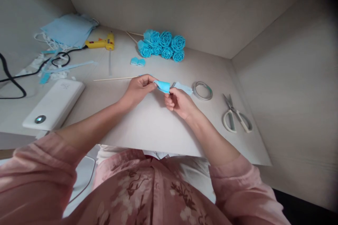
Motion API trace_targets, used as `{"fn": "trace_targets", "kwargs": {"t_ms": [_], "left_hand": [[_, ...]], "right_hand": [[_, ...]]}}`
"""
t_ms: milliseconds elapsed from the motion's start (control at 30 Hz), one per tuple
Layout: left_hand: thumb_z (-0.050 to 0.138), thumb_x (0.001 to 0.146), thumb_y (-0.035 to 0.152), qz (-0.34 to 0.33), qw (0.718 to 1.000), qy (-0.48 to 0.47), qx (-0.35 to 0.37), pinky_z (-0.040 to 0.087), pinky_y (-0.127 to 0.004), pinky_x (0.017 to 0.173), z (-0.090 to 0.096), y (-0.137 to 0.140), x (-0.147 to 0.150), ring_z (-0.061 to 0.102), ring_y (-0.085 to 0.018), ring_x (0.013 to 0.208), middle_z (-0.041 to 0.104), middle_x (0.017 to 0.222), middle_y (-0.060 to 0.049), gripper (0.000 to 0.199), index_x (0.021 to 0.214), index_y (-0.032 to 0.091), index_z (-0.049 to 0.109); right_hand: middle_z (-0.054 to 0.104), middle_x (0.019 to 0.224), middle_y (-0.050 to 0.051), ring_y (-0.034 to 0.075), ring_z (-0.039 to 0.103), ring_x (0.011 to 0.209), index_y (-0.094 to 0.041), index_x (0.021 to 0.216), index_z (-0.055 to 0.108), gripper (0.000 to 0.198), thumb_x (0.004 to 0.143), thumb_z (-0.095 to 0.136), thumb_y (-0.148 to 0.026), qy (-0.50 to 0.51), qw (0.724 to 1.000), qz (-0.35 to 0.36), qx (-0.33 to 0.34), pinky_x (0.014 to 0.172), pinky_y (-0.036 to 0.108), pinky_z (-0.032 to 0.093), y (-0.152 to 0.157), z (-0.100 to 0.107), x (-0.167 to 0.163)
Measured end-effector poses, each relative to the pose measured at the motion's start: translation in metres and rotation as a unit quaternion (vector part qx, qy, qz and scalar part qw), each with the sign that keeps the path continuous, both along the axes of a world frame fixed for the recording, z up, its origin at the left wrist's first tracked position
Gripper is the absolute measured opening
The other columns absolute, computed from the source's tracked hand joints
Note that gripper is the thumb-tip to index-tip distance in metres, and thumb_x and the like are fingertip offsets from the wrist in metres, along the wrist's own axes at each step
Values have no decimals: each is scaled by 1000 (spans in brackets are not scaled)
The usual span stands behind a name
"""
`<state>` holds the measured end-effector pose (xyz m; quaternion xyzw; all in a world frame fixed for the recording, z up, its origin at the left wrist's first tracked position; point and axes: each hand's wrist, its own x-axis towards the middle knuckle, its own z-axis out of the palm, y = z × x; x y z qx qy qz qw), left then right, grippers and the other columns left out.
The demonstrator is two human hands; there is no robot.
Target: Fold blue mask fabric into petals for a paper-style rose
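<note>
Between my two hands is a folded piece of blue mask fabric (pixel 163 86), held above the middle of the table. My left hand (pixel 139 87) pinches its left end between thumb and fingers. At the lower right corner, my right hand (pixel 179 101) grips the same piece with its fingers curled in. Behind my left hand lies a thin wooden stick (pixel 116 78), its right end hidden by the hand. A pale blue fabric piece (pixel 183 88) rests just beyond my right hand. Two small blue petal pieces (pixel 137 62) lie farther back.
Several blue fabric roses (pixel 166 45) lie at the back. A yellow glue gun (pixel 101 43), stacked face masks (pixel 67 30), scraps and a black cable occupy the left. A white power bank (pixel 56 103) lies front left. Right are a tape roll (pixel 195 91) and open scissors (pixel 230 109).
</note>
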<state>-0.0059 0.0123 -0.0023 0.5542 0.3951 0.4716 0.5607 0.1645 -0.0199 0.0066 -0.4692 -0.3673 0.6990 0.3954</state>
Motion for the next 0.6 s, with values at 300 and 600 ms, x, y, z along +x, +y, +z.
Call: {"fn": "trace_targets", "kwargs": {"t_ms": [300, 600], "left_hand": [[63, 82, 33, -39, 987, -103, -118, 47, -26, 63, 0, 6, -6, 65, -14, 68, 68, 78, -3, 30, 107, 17, 61], [61, 85, 36, -40, 987, -101, -122, 48, -25, 60, 0, 5, -3, 63, -13, 65, 61, 72, 0, 31, 108, 15, 62]], "right_hand": [[53, 56, -5, 6, 46, 46, -19, 75, 60, 29, 89, 53, -44, -185, 955, -53, 225, 46, 20, 44, 2, -14, 3], [58, 60, -5, 7, 50, 47, -20, 75, 58, 29, 94, 46, -39, -282, 919, -20, 274, 52, 21, 41, 1, -20, 5]]}}
